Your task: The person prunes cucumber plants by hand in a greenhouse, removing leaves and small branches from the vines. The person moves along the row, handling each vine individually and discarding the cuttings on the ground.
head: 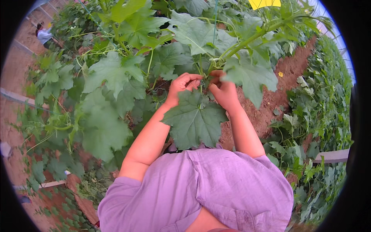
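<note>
A thick green vine stem (243, 43) leans up to the right, with tendrils curling around its lower part. My left hand (184, 85) is at the stem's lower end, index finger and thumb close together against it; what they pinch is too small to make out. From the other side, my right hand (223, 91) has its thumb and bent fingers around the same spot, partly covered by a lobed leaf (252, 75). Between my forearms hangs a broad dark green leaf (198, 119). Just above my hands, a thin green string (215, 23) runs upward.
Dense leafy vines (107, 72) crowd the left side. Bare reddish soil (266, 116) forms a strip on the right, beside another row of plants (327, 95). A yellow card (264, 3) hangs at the top. Far left, another person (44, 35) stands among the plants.
</note>
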The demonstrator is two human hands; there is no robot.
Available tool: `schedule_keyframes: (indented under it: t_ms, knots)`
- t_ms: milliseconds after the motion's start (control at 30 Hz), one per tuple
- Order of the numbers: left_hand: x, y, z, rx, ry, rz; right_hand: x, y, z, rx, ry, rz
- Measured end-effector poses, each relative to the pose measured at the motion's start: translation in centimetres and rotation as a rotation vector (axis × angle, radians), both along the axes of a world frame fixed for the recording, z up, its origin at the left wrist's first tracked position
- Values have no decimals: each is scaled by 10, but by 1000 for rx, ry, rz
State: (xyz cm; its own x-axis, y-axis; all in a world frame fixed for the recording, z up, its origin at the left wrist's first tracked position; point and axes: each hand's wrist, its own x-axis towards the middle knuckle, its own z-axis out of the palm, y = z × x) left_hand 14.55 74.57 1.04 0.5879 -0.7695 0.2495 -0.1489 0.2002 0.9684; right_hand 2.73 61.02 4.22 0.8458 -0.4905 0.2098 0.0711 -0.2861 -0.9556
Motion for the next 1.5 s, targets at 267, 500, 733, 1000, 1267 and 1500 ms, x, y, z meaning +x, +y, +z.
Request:
schedule_keyframes:
  t_ms: [267,500,733,1000,1267,1500]
  knots:
    - [0,-32,13,41,149,152,30,-28,53,52,-16,38]
    - [17,-1,76,-354,311,214,15,-56,50,124,-245,105]
    - [42,44,115,-351,-22,657,-21,-70,80,251,-407,85]
    - [-42,-35,44,312,57,-178,-37,-43,16,151,-96,-84]
    - [-61,-38,-34,311,594,-124,-53,-25,-38,32,313,-75]
    - [-56,-35,-38,315,535,-77,-65,-45,-68,1030,-2,235]
